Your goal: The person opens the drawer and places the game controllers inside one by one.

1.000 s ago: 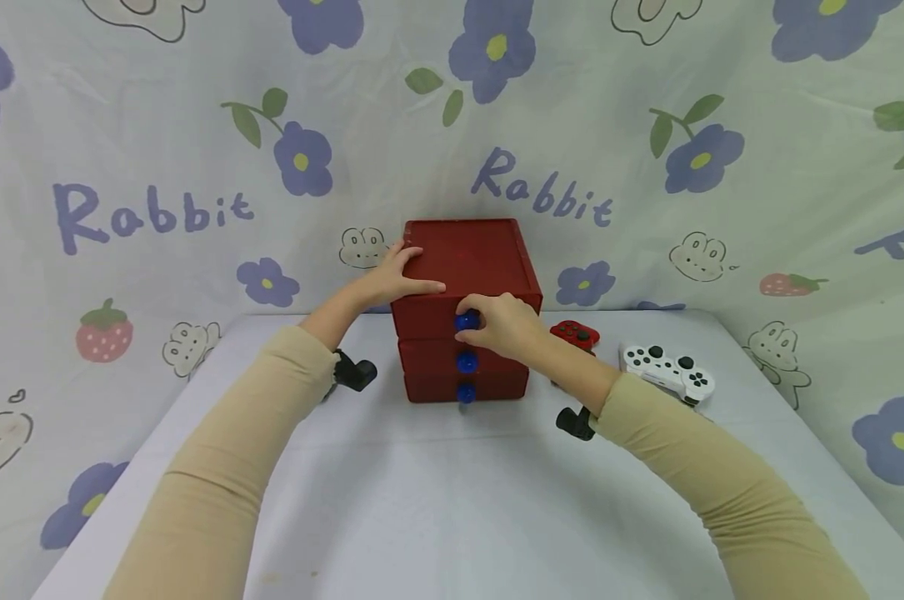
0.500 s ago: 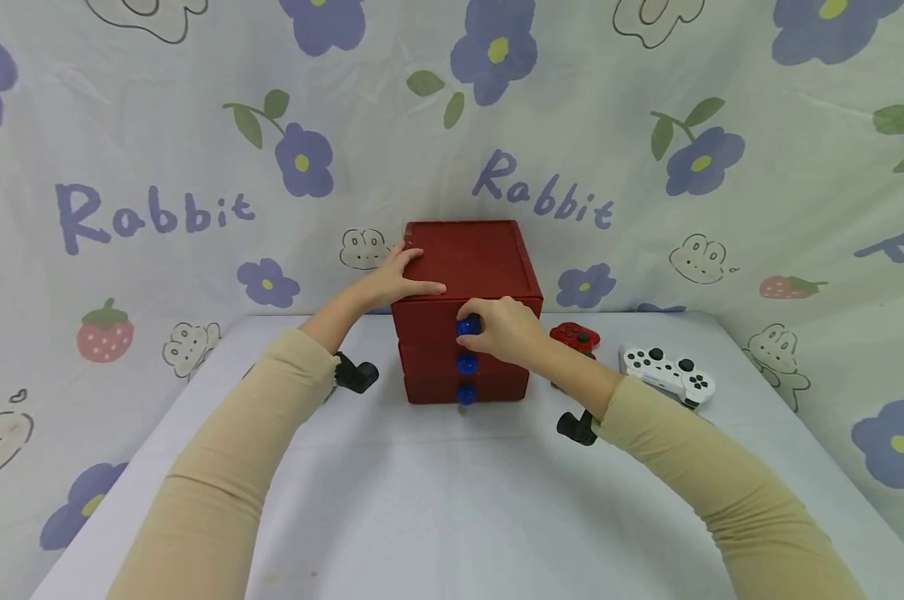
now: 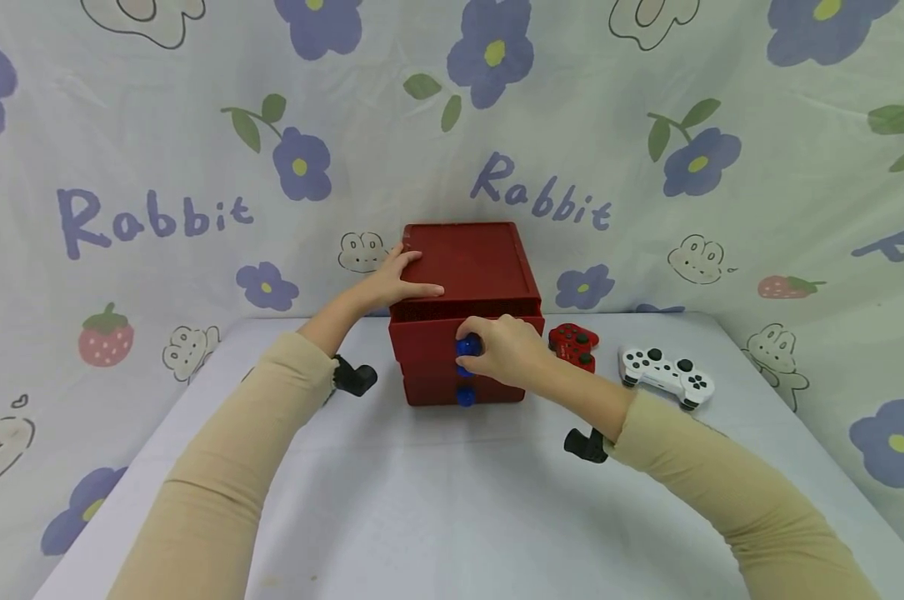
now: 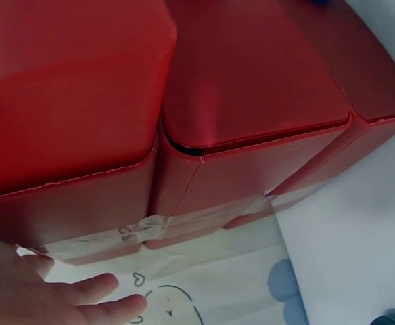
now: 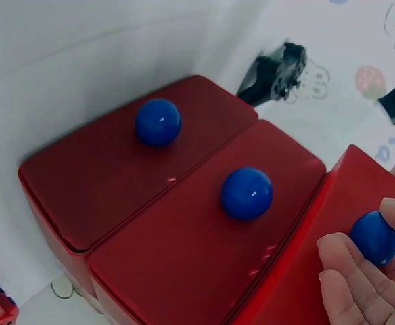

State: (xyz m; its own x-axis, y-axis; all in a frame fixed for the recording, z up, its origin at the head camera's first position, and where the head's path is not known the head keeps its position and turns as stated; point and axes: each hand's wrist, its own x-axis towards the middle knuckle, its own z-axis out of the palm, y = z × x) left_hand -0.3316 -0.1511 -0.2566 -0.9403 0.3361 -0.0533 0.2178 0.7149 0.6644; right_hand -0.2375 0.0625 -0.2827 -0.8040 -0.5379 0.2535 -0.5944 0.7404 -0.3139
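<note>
A small red chest [image 3: 466,262] with three stacked drawers stands at the back of the table. My left hand [image 3: 393,282] rests on its top left edge with fingers and thumb spread. With thumb and fingers my right hand [image 3: 507,348] pinches the round blue knob [image 5: 375,237] of the top drawer [image 3: 422,340]. That drawer juts forward, and a dark gap shows under the chest's top; its inside is hidden. In the right wrist view, the middle drawer's knob [image 5: 247,193] and the bottom drawer's knob [image 5: 158,122] are untouched, and both drawers are closed.
Right of the chest lie a red game controller [image 3: 574,346] and a white game controller [image 3: 667,375]. A patterned cloth [image 3: 392,150] hangs close behind the chest. Black wrist-worn devices [image 3: 354,377] stick out below both wrists.
My right hand has pulled the top drawer a short way out toward me, and a gap has appeared above its front. The left hand stays in place on the chest.
</note>
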